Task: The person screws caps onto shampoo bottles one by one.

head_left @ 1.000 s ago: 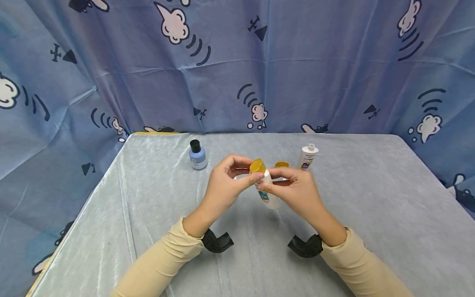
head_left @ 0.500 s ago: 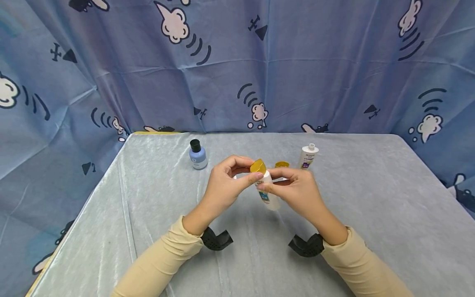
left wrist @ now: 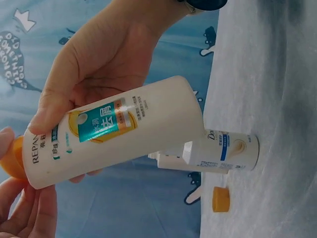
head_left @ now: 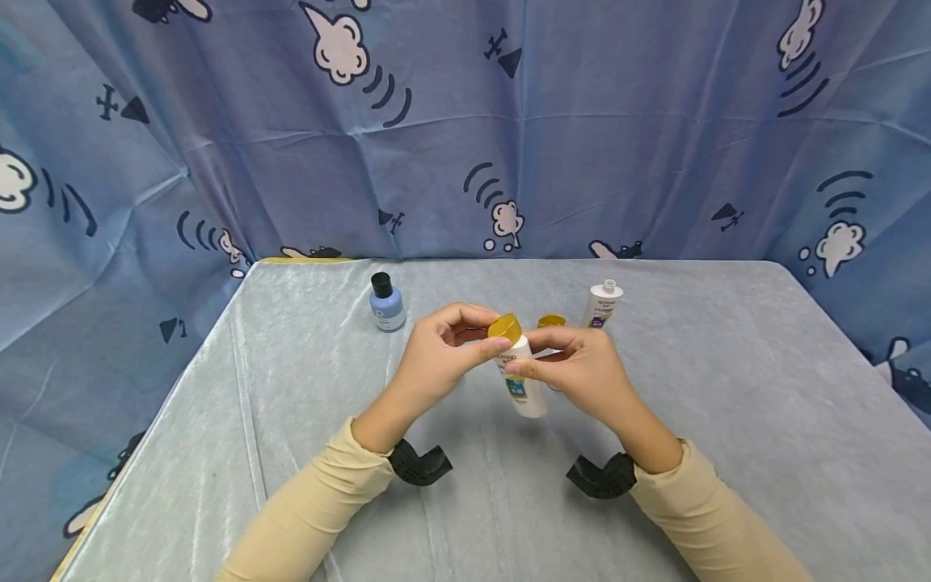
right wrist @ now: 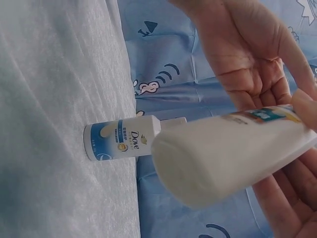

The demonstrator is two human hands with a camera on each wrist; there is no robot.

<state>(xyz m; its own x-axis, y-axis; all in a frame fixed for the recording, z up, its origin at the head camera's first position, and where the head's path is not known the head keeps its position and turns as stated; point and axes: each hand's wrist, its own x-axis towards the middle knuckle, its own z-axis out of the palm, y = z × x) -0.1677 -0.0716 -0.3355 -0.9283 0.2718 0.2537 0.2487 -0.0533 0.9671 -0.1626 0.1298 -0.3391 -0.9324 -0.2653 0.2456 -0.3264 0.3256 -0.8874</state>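
Observation:
In the head view my left hand (head_left: 440, 356) pinches a gold cap (head_left: 505, 328) between thumb and fingers. The cap sits tilted at the top end of a white shampoo bottle (left wrist: 119, 129) with a teal label. My right hand (head_left: 585, 365) grips that bottle near its top, thumb on the front. The bottle leans, its base pointing down and towards me. The left wrist view shows the cap right against the bottle's shoulder, the joint partly hidden by fingers. A white Dove bottle (right wrist: 124, 137) stands upright beyond the hands.
Another gold cap (head_left: 552, 321) lies on the grey cloth-covered table (head_left: 218, 453) behind the right hand. At the back right stands a white bottle (head_left: 602, 304) with a bare neck. A blue bottle (head_left: 387, 310) with a black cap stands back left. A patterned curtain (head_left: 436, 129) hangs behind.
The held bottle's base has swung slightly down and towards me, and more of its label faces the head camera. Both hands keep their grips with only slight motion.

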